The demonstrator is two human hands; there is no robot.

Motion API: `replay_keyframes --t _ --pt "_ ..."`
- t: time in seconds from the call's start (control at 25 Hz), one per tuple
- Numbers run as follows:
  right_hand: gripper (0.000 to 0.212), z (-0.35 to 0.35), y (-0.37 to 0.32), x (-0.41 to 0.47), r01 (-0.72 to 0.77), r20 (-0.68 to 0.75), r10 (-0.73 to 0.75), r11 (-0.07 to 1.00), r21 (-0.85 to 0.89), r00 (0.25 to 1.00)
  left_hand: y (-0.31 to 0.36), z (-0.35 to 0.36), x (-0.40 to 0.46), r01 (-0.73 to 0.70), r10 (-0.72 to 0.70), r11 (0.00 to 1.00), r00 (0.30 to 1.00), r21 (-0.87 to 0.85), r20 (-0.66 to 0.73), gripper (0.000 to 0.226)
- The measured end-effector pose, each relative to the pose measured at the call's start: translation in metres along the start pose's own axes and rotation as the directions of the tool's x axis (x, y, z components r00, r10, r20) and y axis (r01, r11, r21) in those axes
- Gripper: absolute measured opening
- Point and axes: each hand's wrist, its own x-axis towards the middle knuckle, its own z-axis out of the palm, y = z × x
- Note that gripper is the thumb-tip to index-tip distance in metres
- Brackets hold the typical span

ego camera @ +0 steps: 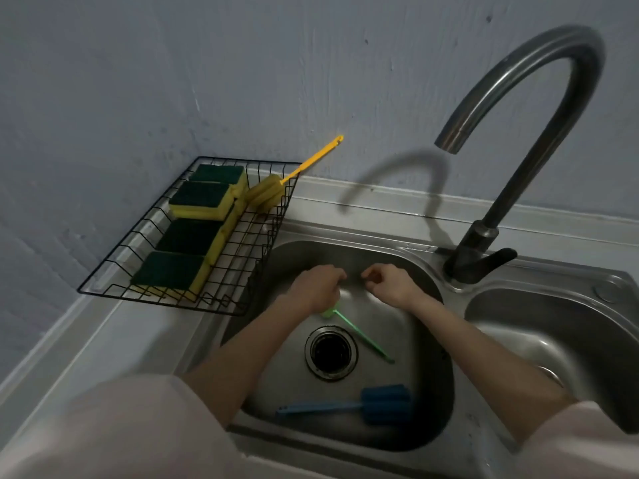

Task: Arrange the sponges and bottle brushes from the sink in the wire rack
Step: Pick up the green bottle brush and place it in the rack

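A black wire rack [242, 257] sits left of the sink and holds several green-and-yellow sponges [200, 200] in a row. A yellow bottle brush [268, 197] leans on the rack's far corner, its handle pointing up at the wall. In the sink basin [387, 326] my left hand [320, 286] is closed over the head of a green bottle brush [363, 337], whose thin handle runs past the drain. My right hand [389, 285] hovers beside it, fingers curled, holding nothing. A blue bottle brush [380, 404] lies at the basin's near side.
A tall curved faucet [518, 140] rises at the right behind the basin. A second basin [553, 340] lies further right. The round drain [331, 352] is in the basin's middle. The wall stands close behind the rack.
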Motion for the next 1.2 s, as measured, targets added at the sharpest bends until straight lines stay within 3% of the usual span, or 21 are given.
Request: replay_keyframes --t 0.48,0.76,1.0,1.2 --pt "0.035 0.08 0.082 0.053 -0.2 0.224 0.199 0.98 -0.02 0.954 -0.028 0.097 0.052 0.09 -0.093 0.996 0.981 0.025 0.169 0.065" --pt "0.036 0.111 0.105 0.054 -0.195 0.272 0.21 0.977 -0.082 0.939 -0.039 0.114 0.067 0.117 -0.131 0.99 0.971 0.08 0.2 0.064" --pt "0.031 0.103 0.097 0.049 -0.212 0.264 0.201 0.977 0.015 0.944 -0.045 0.121 0.064 0.081 -0.089 0.993 0.991 0.084 0.096 0.067" --pt "0.027 0.051 0.084 0.045 -0.146 0.297 0.086 0.972 0.185 0.951 -0.046 0.118 0.049 0.129 -0.128 0.992 0.989 0.001 -0.077 0.068"
